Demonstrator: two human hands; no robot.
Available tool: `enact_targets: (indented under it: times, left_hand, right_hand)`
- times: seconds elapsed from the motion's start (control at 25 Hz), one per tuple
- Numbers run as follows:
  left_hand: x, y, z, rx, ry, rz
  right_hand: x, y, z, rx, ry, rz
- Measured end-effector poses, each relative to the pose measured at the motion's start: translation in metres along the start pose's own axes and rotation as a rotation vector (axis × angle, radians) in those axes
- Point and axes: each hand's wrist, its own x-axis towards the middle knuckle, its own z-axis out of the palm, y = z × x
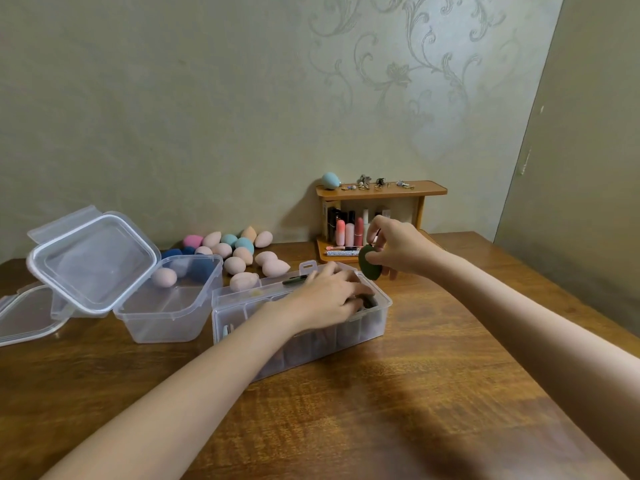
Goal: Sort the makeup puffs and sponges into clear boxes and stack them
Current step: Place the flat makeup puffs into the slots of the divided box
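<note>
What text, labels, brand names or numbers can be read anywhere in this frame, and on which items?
None can be read.
Cosmetic tubes in the wooden shelf: any print is too small and blurred.
Clear boxes, sponges and the green puff: no text visible.

You have a dark wooden table [433, 393] in front of you. At its far edge, against the patterned wallpaper [398, 64], stands a small wooden shelf [381, 192]. Small jewellery pieces [377, 183] lie on its top board, and lipstick tubes [349, 232] stand upright below.
</note>
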Motion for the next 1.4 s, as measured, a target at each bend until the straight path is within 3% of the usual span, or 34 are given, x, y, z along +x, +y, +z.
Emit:
enact_targets:
  times: [0.32, 0.56, 0.84, 0.96, 1.2, 1.28, 1.4]
  left_hand:
    - [0.0, -0.004, 0.001, -0.075, 0.024, -0.024]
    - [0.002, 0.0, -0.002, -0.158, 0.046, -0.097]
    - [0.035, 0.014, -0.007, -0.149, -0.173, -0.379]
    - [0.039, 0.02, -0.002, -0.114, -0.086, -0.461]
    - [0.035, 0.027, 0.006, -0.092, 0.118, -0.526]
    - [0.034, 0.029, 0.008, -0.077, 0.131, -0.554]
    - [0.033, 0.025, 0.01, -0.111, 0.148, -0.518]
  right_hand:
    - [-0.006, -0.002, 0.014, -0.22, -0.126, -0.076]
    - [-0.006, 0.006, 0.02, -0.262, -0.309, 0.041]
    - [0.001, 0.006, 0.019, -0.322, -0.441, 0.073]
    - [0.005, 0.008, 0.023, -0.353, -0.441, 0.065]
    - [0.002, 0.008, 0.041, -0.641, -0.444, 0.015]
    - [0.002, 0.013, 0.04, -0.566, -0.482, 0.048]
    - [-0.009, 0.019, 0.032, 0.035, -0.578, 0.172]
